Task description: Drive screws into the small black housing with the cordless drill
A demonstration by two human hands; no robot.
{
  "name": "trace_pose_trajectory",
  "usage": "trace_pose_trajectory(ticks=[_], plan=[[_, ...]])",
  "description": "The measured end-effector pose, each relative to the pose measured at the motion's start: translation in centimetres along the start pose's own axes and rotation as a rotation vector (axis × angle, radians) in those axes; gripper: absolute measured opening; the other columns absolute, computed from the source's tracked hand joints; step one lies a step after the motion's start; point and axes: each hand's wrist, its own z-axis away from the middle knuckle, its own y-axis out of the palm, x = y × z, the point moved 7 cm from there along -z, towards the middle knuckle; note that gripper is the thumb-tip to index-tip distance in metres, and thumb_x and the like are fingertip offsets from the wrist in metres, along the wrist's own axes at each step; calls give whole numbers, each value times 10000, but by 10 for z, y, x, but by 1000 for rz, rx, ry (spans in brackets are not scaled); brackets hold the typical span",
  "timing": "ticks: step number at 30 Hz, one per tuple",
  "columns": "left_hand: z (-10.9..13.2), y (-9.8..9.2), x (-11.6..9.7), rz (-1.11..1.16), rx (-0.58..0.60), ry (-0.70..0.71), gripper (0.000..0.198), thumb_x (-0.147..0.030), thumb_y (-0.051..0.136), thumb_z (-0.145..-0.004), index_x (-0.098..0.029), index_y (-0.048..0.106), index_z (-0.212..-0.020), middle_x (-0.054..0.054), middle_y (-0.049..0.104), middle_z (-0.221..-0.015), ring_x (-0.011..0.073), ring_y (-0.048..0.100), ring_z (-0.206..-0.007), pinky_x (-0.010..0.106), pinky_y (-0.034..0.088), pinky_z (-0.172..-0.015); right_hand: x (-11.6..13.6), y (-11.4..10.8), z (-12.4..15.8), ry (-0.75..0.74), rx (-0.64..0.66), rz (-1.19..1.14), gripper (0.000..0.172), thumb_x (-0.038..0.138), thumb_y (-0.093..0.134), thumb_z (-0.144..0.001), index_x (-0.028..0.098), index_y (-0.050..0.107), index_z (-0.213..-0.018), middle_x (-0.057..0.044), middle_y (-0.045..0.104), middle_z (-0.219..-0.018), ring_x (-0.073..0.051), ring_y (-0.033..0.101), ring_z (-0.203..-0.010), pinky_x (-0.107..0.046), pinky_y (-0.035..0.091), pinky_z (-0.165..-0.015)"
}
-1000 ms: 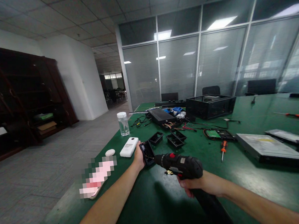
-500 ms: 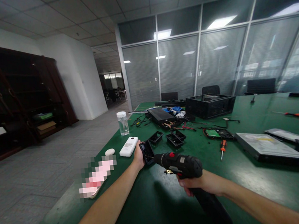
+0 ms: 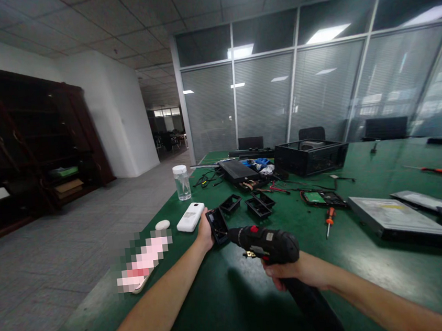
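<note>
- Hardly anything moves since the earlier frame: the black box [image 3: 218,226], the power drill [image 3: 271,243], the left hand [image 3: 204,234] and the right hand [image 3: 285,273] keep their places.
- The black box sits in the left hand's grip, against its inner side, tilted so that its open face turns toward the drill; whether its lower edge touches the tabletop [image 3: 204,307], I cannot tell.
- The left grip is closed around the box's left side, fingers mostly hidden behind it.
- The power drill lies in the right grip, which wraps its handle below the body; the nose points left into the box's open side, and contact between bit and box is too small to make out.
- A small brass-coloured piece [image 3: 250,254] shows just below the drill's front.
- Just beyond the black box are a single black frame [image 3: 231,204] and a pair of black frames [image 3: 259,207] close together.
- Just left of the left hand lies a white device [image 3: 190,217], with a white oval object [image 3: 163,225] near it and a clear bottle [image 3: 182,185] behind.
- Farther right are an orange-handled screwdriver [image 3: 330,218], a green circuit board [image 3: 314,198] and a flat metal drive [image 3: 400,215].
- Well beyond, an open black case [image 3: 310,157] stands near the far edge.
</note>
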Motion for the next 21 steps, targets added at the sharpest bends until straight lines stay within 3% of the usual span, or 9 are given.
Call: trace_pose_trajectory(ticks=[21], plan=[[2,1,-1,3,-4,5,324,-512,519,-758,-193,559,-804,17,620,-618,195,604,-530,313,478,-539,0,0,0,-11,6,5,337,437,724,-670,162,552,-764,33,566,-576,-131,544,-534,-267,432,-546]])
